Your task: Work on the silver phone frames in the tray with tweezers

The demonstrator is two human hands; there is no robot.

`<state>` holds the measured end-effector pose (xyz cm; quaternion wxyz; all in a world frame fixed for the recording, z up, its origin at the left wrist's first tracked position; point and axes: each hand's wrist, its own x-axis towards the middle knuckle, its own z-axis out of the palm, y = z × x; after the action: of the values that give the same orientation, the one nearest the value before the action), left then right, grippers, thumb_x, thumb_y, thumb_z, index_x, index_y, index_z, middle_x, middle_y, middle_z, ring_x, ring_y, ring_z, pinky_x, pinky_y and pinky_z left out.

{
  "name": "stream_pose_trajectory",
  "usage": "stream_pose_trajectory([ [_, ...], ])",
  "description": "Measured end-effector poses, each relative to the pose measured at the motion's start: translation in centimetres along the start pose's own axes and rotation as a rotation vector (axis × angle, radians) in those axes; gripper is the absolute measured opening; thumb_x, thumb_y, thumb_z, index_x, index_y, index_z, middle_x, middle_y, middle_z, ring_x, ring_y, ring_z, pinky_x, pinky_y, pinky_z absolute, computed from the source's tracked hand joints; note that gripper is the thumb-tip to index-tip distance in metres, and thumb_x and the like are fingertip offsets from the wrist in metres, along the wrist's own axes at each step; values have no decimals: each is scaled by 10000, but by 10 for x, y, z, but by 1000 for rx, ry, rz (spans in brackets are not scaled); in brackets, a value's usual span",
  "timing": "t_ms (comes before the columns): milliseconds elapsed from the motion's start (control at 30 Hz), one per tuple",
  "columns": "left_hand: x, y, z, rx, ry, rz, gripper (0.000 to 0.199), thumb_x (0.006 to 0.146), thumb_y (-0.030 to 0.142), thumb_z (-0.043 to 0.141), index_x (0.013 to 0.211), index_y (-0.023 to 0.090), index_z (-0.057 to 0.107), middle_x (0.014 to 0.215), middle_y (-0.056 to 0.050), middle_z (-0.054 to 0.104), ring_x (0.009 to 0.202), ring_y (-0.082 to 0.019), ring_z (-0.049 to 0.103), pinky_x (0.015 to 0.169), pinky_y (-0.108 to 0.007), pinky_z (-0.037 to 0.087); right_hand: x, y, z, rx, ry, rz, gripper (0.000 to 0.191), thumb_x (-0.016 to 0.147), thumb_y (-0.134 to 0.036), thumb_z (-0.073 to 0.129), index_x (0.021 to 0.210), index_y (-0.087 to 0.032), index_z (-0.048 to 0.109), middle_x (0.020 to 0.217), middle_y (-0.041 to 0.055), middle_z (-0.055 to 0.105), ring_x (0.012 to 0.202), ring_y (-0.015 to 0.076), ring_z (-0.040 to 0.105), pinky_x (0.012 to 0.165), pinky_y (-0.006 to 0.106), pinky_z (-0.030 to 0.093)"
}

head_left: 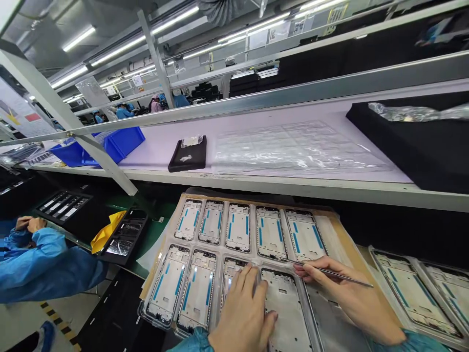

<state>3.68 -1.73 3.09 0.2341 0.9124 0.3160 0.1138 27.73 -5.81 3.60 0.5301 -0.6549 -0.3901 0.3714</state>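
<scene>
From my remote seat, the far left of the view shows a co-worker's blue sleeve [47,264], with that person's hands [29,225] folded together, well apart from the hands I'm following. Just right of them, black trays [124,239] hold small parts, with a yellow sheet [106,232] tucked against them. Up on the shelf at upper left sits a blue plastic bin [124,144], then a black pad [186,156] further along (its small contents are too small for me to read).

At bottom centre, a clear formed tray [216,247] rests on a cardboard sheet [330,230], its pockets keeping phone mid-frames apart so they don't rub. Most show blue strips, but the bare frame [284,313] in the front row doesn't. My left hand [242,313] is open, fingers spread and pressing on that frame's edge, apparently to steady it rather than grip it. My right hand [348,298] is closed in a pinch on a slim steel pick [351,278], which is held like a pen, its near end by the top-row frame's corner.

Across the shelf lies a stack of clear trays [293,146], then a black foam block [406,142]. At the lower right edge, a second tray of frames [414,293] sits just beside the first.
</scene>
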Motion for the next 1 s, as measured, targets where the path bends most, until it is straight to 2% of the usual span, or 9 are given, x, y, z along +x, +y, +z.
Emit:
stream_pose_trajectory([
  [100,21,12,11,105,-17,16,484,984,341,533,1408,116,471,1509,-184,443,1429,-333,364,1184,-521,333,0,8,-8,79,-14,-4,522,638,-710,802,712,-195,768,772,137,757,698,289,726,655,364,650],
  [200,37,18,16,257,-66,19,468,997,293,497,1417,89,453,1446,-202,502,1385,-352,418,1151,-573,352,1,14,-11,182,-14,4,530,623,-708,818,687,-186,754,747,137,751,684,285,725,637,365,647],
  [367,37,18,17,374,-80,69,491,956,91,397,1447,101,391,1389,-179,544,1368,-312,432,1155,-556,332,3,28,-9,292,-8,-26,489,676,-668,817,739,-188,748,793,128,760,733,283,729,671,379,644],
  [467,35,21,16,375,-61,32,519,935,70,385,1451,123,374,1395,-161,536,1366,-308,428,1154,-539,326,3,30,-10,310,-24,-45,490,687,-669,812,742,-187,744,800,134,760,738,285,729,674,396,645],
  [533,36,26,14,346,-75,-8,502,927,84,408,1427,130,396,1392,-158,529,1325,-316,461,1116,-522,373,3,29,-11,317,-24,-50,500,677,-679,813,732,-187,741,787,132,758,720,278,727,674,399,646],
  [667,43,35,10,295,-91,-80,419,911,93,446,1327,137,471,1311,-155,552,1176,-315,539,1006,-490,461,3,30,-10,354,-11,-57,492,672,-671,822,739,-190,741,781,120,758,721,273,727,675,391,647],
  [800,51,34,10,239,-42,-120,308,904,101,494,1208,149,499,1231,-140,553,1144,-309,539,966,-476,487,3,38,-9,410,-6,-74,438,725,-616,822,777,-189,739,818,106,759,748,263,728,679,369,641],
  [1000,56,23,10,244,2,-32,241,940,104,497,1177,141,484,1283,-149,511,1183,-296,522,1001,-447,477,2,41,-8,458,5,-95,370,773,-553,817,789,-194,728,824,88,756,744,242,725,678,343,634],
])
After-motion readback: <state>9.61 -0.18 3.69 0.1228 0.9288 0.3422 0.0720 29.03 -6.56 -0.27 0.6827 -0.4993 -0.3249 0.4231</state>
